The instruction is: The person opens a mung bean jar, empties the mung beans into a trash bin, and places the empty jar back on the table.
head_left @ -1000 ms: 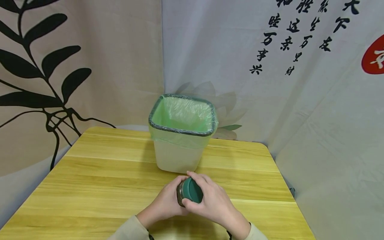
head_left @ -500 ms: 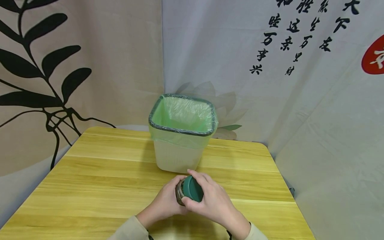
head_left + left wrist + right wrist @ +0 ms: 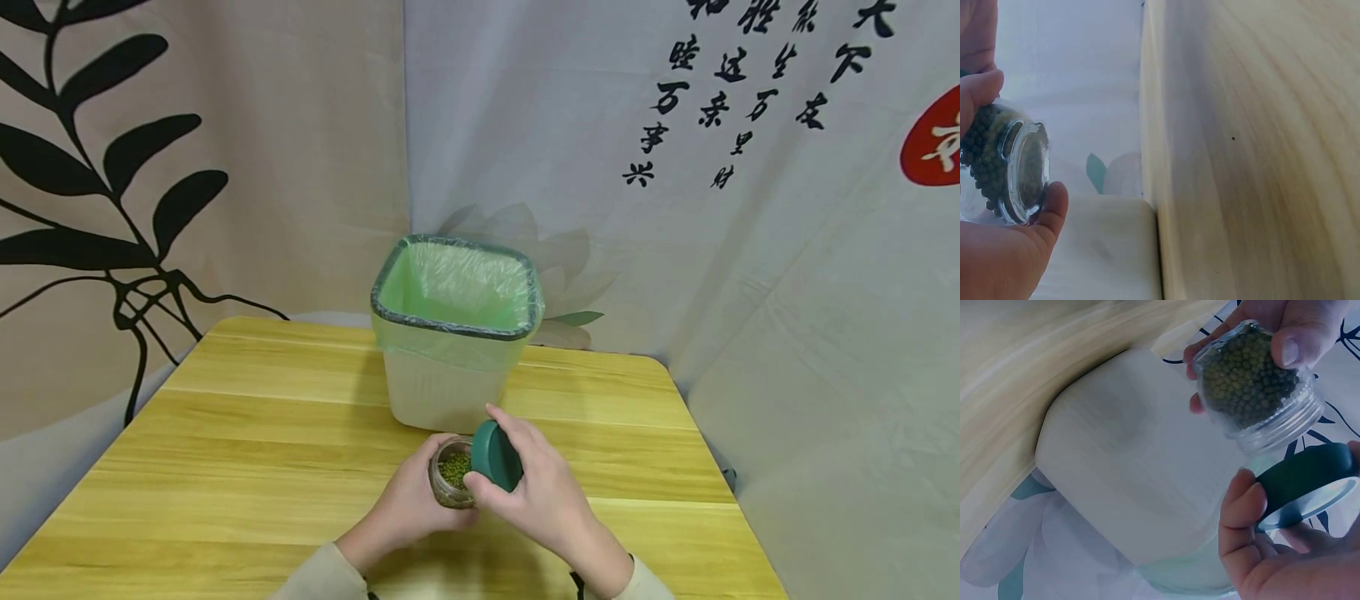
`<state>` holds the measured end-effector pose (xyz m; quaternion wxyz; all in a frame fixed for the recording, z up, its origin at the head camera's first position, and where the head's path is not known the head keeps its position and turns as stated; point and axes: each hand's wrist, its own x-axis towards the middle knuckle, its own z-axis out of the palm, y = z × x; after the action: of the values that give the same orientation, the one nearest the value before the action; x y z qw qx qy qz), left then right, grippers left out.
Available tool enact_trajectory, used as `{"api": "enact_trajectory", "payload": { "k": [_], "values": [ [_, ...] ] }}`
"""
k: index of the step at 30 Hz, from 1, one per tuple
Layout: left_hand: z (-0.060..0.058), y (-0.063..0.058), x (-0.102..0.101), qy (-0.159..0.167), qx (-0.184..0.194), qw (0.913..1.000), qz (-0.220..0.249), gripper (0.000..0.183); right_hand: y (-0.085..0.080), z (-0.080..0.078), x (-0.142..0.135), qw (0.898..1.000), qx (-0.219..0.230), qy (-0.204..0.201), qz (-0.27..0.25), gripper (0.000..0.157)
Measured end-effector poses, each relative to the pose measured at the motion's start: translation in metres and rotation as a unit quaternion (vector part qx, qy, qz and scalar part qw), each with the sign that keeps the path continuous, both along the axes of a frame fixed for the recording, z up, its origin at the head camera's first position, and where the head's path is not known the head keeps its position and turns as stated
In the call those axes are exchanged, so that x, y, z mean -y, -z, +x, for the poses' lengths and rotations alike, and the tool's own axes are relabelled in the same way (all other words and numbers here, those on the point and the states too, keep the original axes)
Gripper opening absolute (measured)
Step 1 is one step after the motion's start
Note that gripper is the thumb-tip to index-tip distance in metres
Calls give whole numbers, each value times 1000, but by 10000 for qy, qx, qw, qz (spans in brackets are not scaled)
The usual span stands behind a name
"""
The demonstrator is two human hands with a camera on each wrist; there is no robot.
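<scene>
My left hand [image 3: 408,497] grips a small clear jar [image 3: 447,497] of green mung beans [image 3: 454,468], its mouth uncovered and tilted toward me in the head view. In the right wrist view the jar [image 3: 1244,378] shows its threaded neck, with beans [image 3: 1250,375] filling much of the body. A green screw lid [image 3: 496,455] is held between the thumb and fingers of my right hand [image 3: 546,492], just right of the jar mouth. The right wrist view shows a gap between the lid [image 3: 1307,478] and the neck. The left wrist view shows the jar's base [image 3: 1029,169].
A white bin [image 3: 448,387] lined with a green plastic bag [image 3: 472,287] stands on the wooden table [image 3: 225,467], just beyond my hands. Behind the table hang pale curtains [image 3: 315,150] printed with dark leaves and characters.
The lid has come off the jar and moved slightly right and away with my right hand. The beans now show in the jar's mouth, and the left hand has tilted the jar a little.
</scene>
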<state>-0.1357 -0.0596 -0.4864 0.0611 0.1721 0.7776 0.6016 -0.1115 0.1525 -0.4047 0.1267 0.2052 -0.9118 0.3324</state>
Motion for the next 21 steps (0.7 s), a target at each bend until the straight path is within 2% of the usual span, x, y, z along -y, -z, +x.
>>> {"api": "enact_trajectory", "payload": {
  "k": [8, 15, 21],
  "values": [
    [5, -4, 7, -565, 28, 9983, 107, 95, -1, -3, -13, 9992, -346, 200, -51, 77],
    [7, -4, 20, -886, -47, 9959, 197, 96, 0, -9, -30, 9979, 134, 632, -36, 79],
    [9, -6, 30, -1024, -83, 9945, 192, 96, 4, -18, -53, 9958, 220, 872, 191, 85]
  ]
}}
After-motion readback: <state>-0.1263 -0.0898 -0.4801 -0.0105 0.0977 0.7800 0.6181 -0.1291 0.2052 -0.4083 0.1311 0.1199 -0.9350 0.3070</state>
